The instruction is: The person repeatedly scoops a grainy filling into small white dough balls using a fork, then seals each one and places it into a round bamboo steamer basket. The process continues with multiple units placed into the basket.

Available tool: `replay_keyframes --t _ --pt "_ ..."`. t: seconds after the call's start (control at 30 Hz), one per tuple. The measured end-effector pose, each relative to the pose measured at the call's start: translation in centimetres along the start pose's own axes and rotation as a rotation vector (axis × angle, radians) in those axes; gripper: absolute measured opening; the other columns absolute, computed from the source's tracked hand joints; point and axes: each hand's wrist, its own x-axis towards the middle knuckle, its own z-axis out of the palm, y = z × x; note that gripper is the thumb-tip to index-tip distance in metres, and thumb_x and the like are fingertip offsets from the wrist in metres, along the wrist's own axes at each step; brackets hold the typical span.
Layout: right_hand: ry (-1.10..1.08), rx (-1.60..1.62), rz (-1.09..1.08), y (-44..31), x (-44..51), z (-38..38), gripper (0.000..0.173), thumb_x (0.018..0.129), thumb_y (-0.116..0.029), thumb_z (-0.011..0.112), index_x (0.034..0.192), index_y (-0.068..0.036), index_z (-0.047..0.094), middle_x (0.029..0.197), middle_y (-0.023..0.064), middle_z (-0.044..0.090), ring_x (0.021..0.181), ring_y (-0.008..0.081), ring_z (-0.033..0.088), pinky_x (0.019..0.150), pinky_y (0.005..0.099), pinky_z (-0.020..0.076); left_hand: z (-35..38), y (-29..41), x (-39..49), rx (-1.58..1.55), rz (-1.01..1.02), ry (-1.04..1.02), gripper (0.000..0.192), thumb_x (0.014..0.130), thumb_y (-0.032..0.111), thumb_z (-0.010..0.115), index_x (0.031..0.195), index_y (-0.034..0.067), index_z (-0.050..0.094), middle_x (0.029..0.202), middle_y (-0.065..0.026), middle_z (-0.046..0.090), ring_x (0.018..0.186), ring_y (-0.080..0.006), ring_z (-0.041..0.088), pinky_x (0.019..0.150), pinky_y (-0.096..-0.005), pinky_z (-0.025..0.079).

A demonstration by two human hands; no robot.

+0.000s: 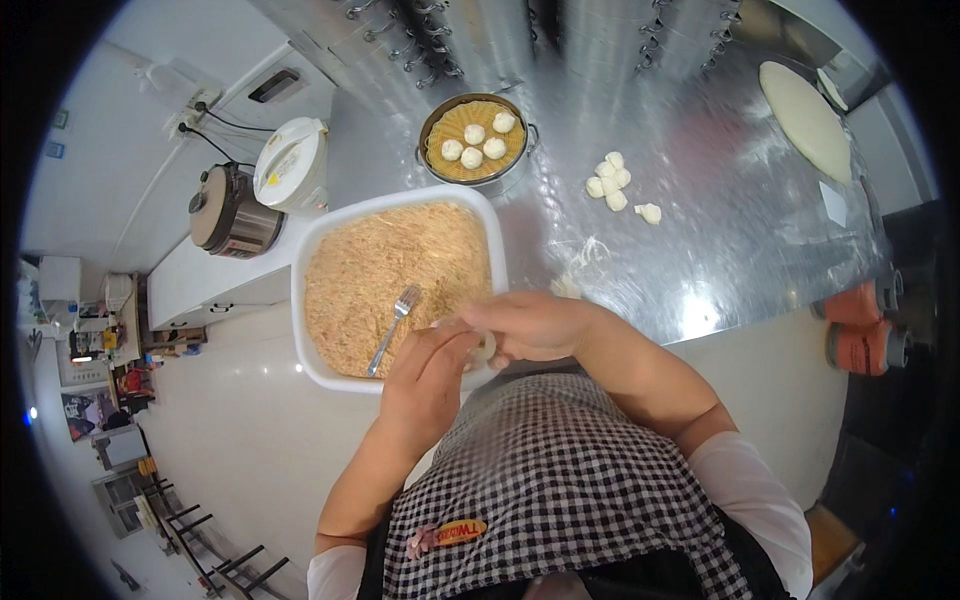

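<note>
My left hand [431,367] and my right hand [536,322] meet above the near right edge of a white plastic tub [301,319]. Between their fingers is a small piece of pale dough [489,346], mostly covered by the hands; its filling, if any, is hidden. Minced filling [375,259] fills much of the tub. A metal fork [395,324] lies on the filling, its tines pointing away from me. Beyond the tub stands a round metal steamer [487,182] with several shaped buns [473,135] on its woven mat [457,120].
Several small dough pieces [609,180] sit on the stainless steel table [705,247], with a large dough slab [806,120] at far right. Stacked metal steamers [487,45] line the back. An electric pressure cooker [234,214] and a white lidded appliance [292,165] stand left.
</note>
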Motion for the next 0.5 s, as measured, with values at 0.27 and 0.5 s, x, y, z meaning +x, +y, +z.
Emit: replay_keyframes --t 0.27,0.5 --pt "0.438 -0.108 0.015 0.8 0.9 1.5 0.058 0.104 -0.051 0.044 0.104 0.002 0.067 0.087 0.0077 0.064 0.072 0.018 0.06 0.065 0.0318 0.0535 1.1 0.3 0.1 -0.011 -0.038 0.052 0.03 0.081 -0.01 0.068 0.108 0.001 0.063 0.097 -0.0153 0.066 0.086 -0.0314 0.063 0.069 -0.0366 0.052" --pt "0.486 -0.312 -0.012 0.4 1.3 1.7 0.065 0.104 -0.054 0.036 0.104 0.004 0.067 0.091 0.0127 0.066 0.077 0.0216 0.064 0.069 0.0361 0.0545 1.8 0.3 0.2 -0.02 -0.098 0.012 0.033 0.085 -0.007 0.064 0.117 -0.002 0.059 0.102 -0.0193 0.064 0.092 -0.0333 0.063 0.074 -0.0383 0.053"
